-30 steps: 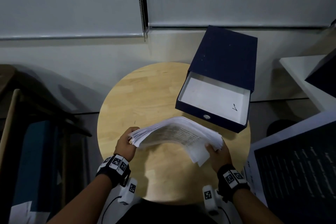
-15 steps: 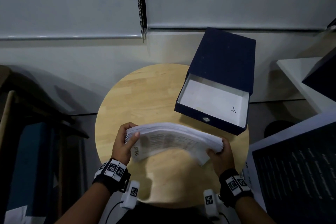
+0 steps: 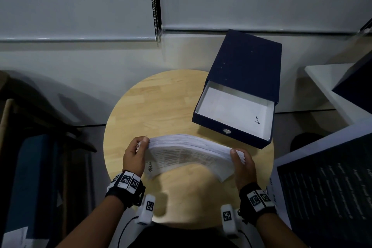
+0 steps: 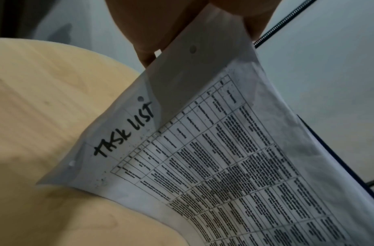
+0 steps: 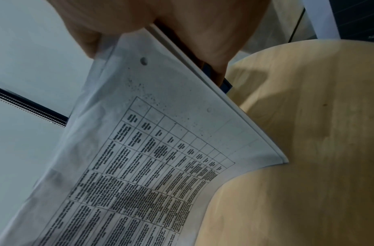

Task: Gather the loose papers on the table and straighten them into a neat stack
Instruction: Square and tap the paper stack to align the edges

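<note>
A thick stack of white papers [image 3: 189, 153] stands on its long edge on the round wooden table [image 3: 161, 106], tilted with its printed face toward me. My left hand [image 3: 136, 153] grips the stack's left end and my right hand [image 3: 241, 162] grips its right end. The front sheet [image 4: 213, 166] carries a printed table and the handwritten words "TASK LIST". In the right wrist view the same sheet [image 5: 152, 158] bows outward, its lower corner touching the tabletop. My fingers [image 4: 148, 33] curl behind the paper edge.
A dark blue drawer box [image 3: 241, 90] lies at the table's far right, its white-lined drawer pulled open toward me. A dark printed board [image 3: 326, 187] leans at the right. A dark chair [image 3: 36, 157] stands left of the table. A bead chain [image 3: 154, 2] hangs on the wall.
The stack has swung from lying fanned and nearly flat to standing on its long edge. Both hands have shifted to its two ends, and the sheets look more even.
</note>
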